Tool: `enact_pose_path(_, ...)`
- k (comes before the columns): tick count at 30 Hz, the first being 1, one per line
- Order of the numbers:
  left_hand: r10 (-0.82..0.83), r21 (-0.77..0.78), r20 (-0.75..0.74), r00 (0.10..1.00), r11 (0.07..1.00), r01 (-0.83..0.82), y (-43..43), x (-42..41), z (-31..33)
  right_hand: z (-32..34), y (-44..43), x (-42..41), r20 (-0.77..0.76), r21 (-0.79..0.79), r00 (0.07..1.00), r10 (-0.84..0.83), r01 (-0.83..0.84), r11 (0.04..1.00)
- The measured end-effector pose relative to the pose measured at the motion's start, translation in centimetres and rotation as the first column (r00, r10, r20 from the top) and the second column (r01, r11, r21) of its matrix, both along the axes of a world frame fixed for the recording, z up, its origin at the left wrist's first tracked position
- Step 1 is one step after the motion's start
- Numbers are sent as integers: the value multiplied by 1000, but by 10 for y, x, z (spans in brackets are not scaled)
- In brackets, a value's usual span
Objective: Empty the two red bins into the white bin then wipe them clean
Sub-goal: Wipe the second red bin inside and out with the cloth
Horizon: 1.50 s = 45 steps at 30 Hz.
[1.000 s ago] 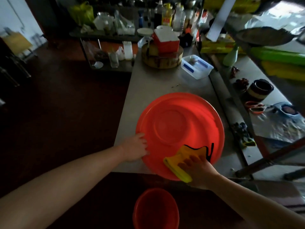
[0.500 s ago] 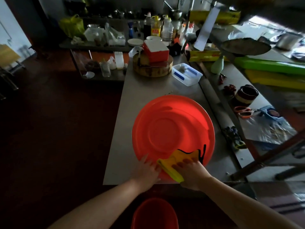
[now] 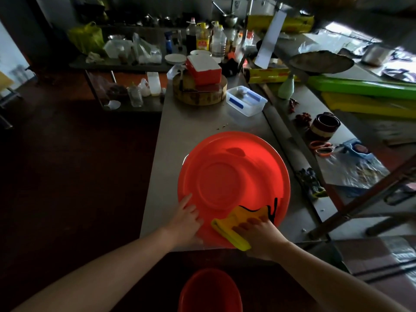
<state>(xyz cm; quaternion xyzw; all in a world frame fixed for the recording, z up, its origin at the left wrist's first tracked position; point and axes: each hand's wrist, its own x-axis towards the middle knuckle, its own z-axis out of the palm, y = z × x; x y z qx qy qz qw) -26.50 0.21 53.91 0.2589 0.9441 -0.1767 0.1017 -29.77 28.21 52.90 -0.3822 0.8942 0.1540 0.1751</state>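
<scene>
Overturned red bin (image 3: 234, 176) sits lower centre, at the near edge of the surface (image 3: 191, 131). Left hand (image 3: 186, 219): grip slack, flat fingers steadying the bin. Right hand (image 3: 258, 235) presses the yellow cloth (image 3: 234, 224) flat, not clenched. Risk: a hard wipe could slide the bin off the edge onto the second red bin (image 3: 209, 291) at bottom.

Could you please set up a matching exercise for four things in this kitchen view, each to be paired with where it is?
Things:
1. yellow cloth
2. large red bin
3. smaller red bin
4. red-and-white box

Places:
A. low down, below the table's near edge
B. directly on the steel table
C. on top of the round wooden block
D. under the fingers of the right hand

Pairs: 1-D, 2-B, 3-A, 4-C
</scene>
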Motion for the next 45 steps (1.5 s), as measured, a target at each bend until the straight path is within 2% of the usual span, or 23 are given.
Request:
enact_pose_path(3, 135, 191, -126, 983, 975, -109, 4, 24, -11, -3, 0, 2, -9, -1, 1000, 17, -17, 1000)
enact_pose_path(6, 226, 307, -81, 971, 932, -192, 14, 40, -22, -10, -3, 9, -22, 10, 999, 35, -34, 999)
enact_pose_path(11, 217, 335, -53, 975, 924, -188, 10, 44, -34, -14, -1, 17, -16, 11, 1000, 10, -10, 1000)
enact_pose_path(15, 238, 361, -79, 968, 912, -194, 6, 45, -38, -16, -1, 22, 3, 9, 1000, -7, 7, 1000)
enact_pose_path(23, 172, 338, -156, 973, 934, -111, 7, 41, -43, -21, 3, 19, 54, -7, 998, -31, 32, 999)
enact_pose_path(28, 137, 353, -241, 961, 935, -45, 13, 39, -42, -23, 3, 1, 211, 46, 964, -159, 153, 987)
enact_pose_path(32, 93, 371, -310, 946, 928, 31, 18, 36, -42, -39, -17, -14, 326, 93, 892, -313, 299, 950)
enact_pose_path(34, 80, 367, -348, 934, 929, 57, 19, 34, -43, -54, -28, -28, 373, 73, 852, -369, 369, 926)
enact_pose_path(39, 81, 385, -440, 895, 917, 107, 20, 26, -48, -102, -57, -61, 300, -2, 876, -377, 395, 919)
enact_pose_path(43, 75, 388, -462, 883, 913, 126, 18, 23, -63, -131, -81, -88, 402, -101, 855, -329, 399, 912)
enact_pose_path(45, 69, 374, -467, 881, 919, 126, 15, 24, -69, -143, -81, -98, 425, -194, 824, -374, 486, 852)
